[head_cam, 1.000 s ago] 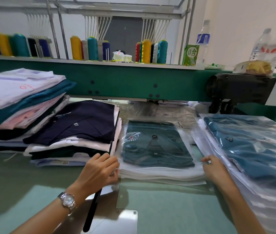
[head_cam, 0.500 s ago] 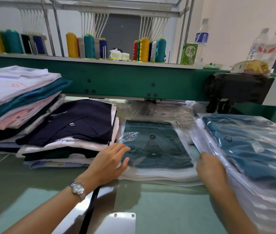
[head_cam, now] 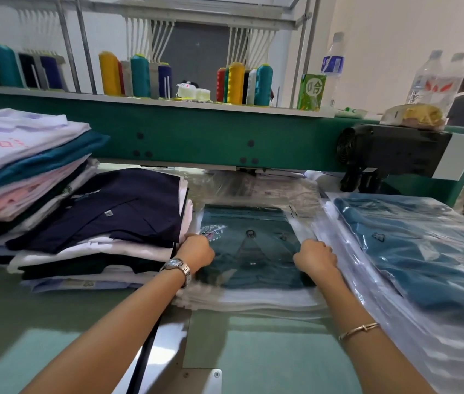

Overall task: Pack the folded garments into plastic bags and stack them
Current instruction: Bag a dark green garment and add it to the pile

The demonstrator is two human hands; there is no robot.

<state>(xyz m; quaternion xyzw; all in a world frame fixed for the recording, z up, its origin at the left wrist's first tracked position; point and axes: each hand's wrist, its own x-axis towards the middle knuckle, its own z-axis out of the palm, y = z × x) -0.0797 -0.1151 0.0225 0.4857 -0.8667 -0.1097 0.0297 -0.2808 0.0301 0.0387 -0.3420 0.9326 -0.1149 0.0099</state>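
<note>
Both our hands have slid forward since a moment ago. Our left hand (head_cam: 196,251) and right hand (head_cam: 317,255) now sit on the bagged teal shirt (head_cam: 249,245), fingers curled down over its left and right edges, gripping the plastic. It tops a low pile at the table's (head_cam: 267,345) centre. A navy-topped folded stack (head_cam: 105,214) crowds the left, and bagged blue shirts (head_cam: 412,251) crowd the right, with a recycling triangle printed on the top bag. On the far shelf, thread cones (head_cam: 236,81) stand beside a green carton (head_cam: 312,92) reading 合.
</note>
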